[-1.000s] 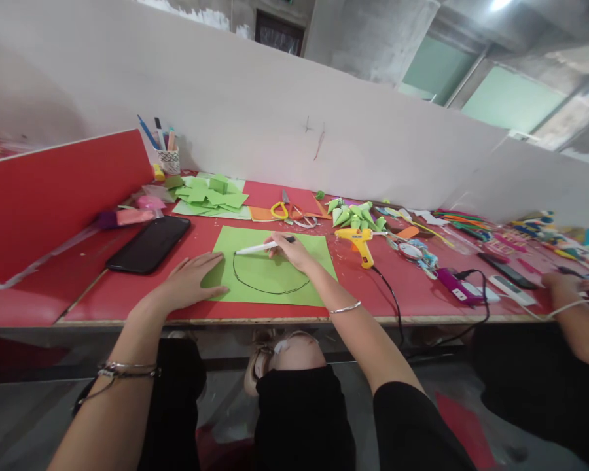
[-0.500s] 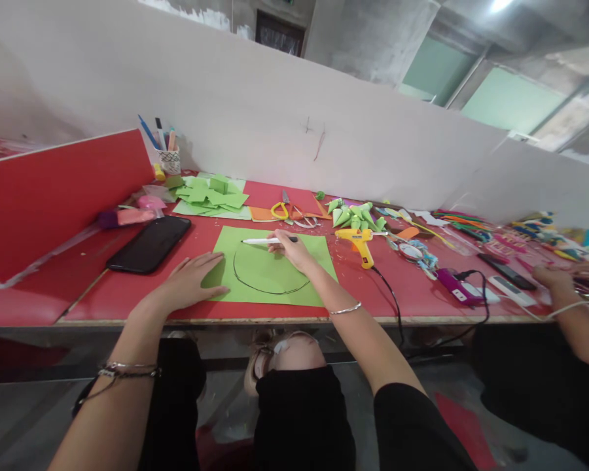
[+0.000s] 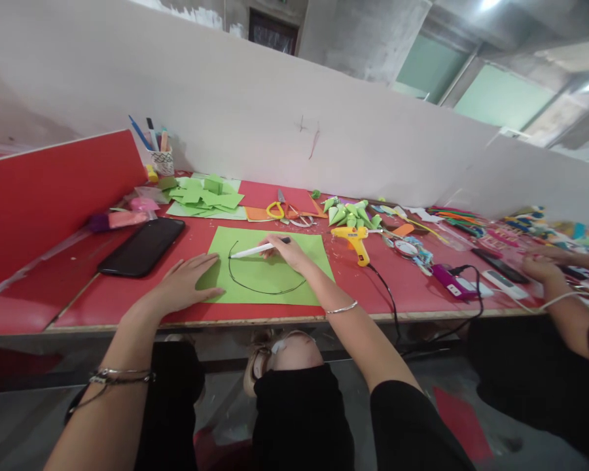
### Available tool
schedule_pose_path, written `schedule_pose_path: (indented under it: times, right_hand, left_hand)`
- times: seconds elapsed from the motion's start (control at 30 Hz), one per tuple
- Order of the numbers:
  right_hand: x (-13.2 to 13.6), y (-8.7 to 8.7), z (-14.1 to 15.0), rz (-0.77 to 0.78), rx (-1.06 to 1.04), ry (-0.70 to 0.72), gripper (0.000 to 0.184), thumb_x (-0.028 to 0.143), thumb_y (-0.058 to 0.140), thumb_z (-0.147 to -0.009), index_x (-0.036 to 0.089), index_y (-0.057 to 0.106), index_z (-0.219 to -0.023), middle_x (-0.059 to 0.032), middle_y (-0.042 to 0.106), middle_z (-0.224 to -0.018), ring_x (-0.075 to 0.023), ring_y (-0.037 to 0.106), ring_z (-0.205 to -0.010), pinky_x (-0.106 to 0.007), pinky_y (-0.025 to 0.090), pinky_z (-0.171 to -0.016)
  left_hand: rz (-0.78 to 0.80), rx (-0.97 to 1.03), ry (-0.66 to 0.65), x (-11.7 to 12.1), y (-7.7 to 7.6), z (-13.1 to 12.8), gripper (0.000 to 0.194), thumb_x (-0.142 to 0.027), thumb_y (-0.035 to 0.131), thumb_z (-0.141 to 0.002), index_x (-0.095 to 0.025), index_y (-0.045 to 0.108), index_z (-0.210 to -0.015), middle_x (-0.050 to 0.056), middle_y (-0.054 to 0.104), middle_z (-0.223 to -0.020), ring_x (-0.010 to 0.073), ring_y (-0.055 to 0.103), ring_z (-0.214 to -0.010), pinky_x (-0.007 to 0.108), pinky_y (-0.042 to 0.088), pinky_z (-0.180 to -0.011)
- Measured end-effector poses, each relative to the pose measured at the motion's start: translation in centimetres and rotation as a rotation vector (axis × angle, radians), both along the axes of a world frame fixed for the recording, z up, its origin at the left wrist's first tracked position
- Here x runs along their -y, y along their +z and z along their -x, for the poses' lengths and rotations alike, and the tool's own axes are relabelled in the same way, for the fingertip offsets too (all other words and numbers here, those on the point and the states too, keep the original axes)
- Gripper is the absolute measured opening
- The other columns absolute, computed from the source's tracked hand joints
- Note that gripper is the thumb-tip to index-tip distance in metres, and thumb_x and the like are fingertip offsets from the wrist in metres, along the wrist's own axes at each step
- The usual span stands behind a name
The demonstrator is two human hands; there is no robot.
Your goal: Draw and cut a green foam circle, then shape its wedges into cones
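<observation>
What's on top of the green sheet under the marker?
The left hand overlaps the left edge of the green sheet, which bears a black curved line. The right hand holds a white marker, tip at the line. Any drawing under that hand and forearm cannot be seen.

A sheet [image 3: 267,273] lies near the front edge of the surface [image 3: 407,288], between a phone [image 3: 142,248] on the left and a glue gun [image 3: 356,243] on the right. Behind the sheet, scissors [image 3: 282,201] lie between paper pieces [image 3: 206,195], left, and paper cones [image 3: 348,214], right.
</observation>
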State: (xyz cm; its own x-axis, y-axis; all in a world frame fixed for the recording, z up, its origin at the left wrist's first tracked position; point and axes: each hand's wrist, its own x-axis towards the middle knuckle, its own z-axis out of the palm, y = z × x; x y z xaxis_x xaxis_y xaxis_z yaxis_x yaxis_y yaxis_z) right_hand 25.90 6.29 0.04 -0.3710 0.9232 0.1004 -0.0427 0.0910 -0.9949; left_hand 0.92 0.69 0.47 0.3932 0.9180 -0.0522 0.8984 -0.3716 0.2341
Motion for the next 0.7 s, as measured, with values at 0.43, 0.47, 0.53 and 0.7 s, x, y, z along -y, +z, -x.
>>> schedule_pose_path:
  times: [0.43, 0.47, 0.53, 0.7]
  right_hand:
    - [-1.3, -1.5, -0.2, -0.008, -0.083, -0.179, 0.031, 0.049, 0.055, -0.072, 0.019, 0.061, -0.079, 0.0017, 0.057, -0.063, -0.0078, 0.055, -0.056, -0.021, 0.045, -0.057]
    - [-1.2, -1.4, -0.1, -0.019, -0.064, -0.176, 0.032, 0.049, 0.055, -0.072, 0.018, 0.061, -0.079, 0.0015, 0.057, -0.063, -0.0078, 0.055, -0.056, -0.021, 0.045, -0.057]
    - [-1.0, -1.2, -0.1, -0.034, -0.032, -0.158, 0.033, 0.049, 0.054, -0.072, 0.018, 0.062, -0.079, 0.0007, 0.058, -0.064, -0.0078, 0.055, -0.057, -0.02, 0.044, -0.057]
    - [-0.6, -0.7, -0.2, -0.026, 0.002, -0.015, 0.037, 0.05, 0.052, -0.074, 0.015, 0.064, -0.071, -0.0019, 0.061, -0.062, -0.0086, 0.055, -0.054, -0.022, 0.045, -0.057]
  left_hand:
    - [0.019, -0.017, 0.003, 0.0, 0.2, 0.0, 0.083, -0.062, 0.041, -0.068, -0.014, 0.027, -0.135, 0.009, 0.027, -0.142, 0.0261, 0.025, -0.129, 0.04, 0.018, -0.104]
    - [0.027, -0.02, 0.003, 0.1, 0.2, -0.1, 0.083, -0.061, 0.04, -0.068, -0.014, 0.027, -0.135, 0.009, 0.027, -0.142, 0.0257, 0.024, -0.129, 0.04, 0.017, -0.104]
    - [0.035, -0.023, 0.007, 0.1, 0.3, -0.1, 0.083, -0.062, 0.04, -0.068, -0.014, 0.026, -0.136, 0.009, 0.026, -0.142, 0.0254, 0.023, -0.129, 0.04, 0.016, -0.105]
    - [0.018, -0.017, 0.004, 0.0, 0.1, -0.1, 0.084, -0.063, 0.039, -0.068, -0.014, 0.027, -0.135, 0.008, 0.028, -0.142, 0.0253, 0.024, -0.129, 0.038, 0.017, -0.105]
